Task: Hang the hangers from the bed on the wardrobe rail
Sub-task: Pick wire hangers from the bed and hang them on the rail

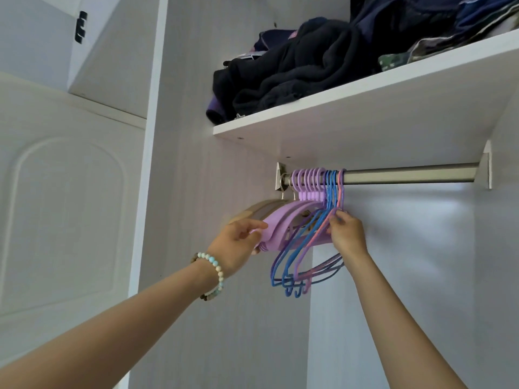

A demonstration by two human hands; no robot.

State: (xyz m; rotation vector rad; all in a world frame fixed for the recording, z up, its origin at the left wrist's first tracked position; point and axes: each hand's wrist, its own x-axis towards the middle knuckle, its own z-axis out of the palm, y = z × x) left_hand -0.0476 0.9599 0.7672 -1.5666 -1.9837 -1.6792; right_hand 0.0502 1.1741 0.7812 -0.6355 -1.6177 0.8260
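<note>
Under the wardrobe rail point(407, 175), at its left end, all visible hangers are bunched: two wooden hangers point(66, 209) nearest the left bracket, then broad lilac plastic hangers point(283, 217), then thin wire hangers point(295, 256) in blue, purple and pink, hooks over the rail. Right hand point(346, 234), just below the rail, grip pinched shut on the neck of the outermost pink wire hanger point(341, 192). Left hand point(238, 242), bead bracelet point(214, 272) on the wrist, is left of and below the rail, fingers loosely curled on the shoulder of the lilac bunch, thumb side hidden, so a steadying hold, not a firm clamp. Rest of the rail to the right is bare. Bed not in view. Judgement: hangers light and stiff, wire ones springy, coated and prone to tangling; best taken at the neck below the hook.
</note>
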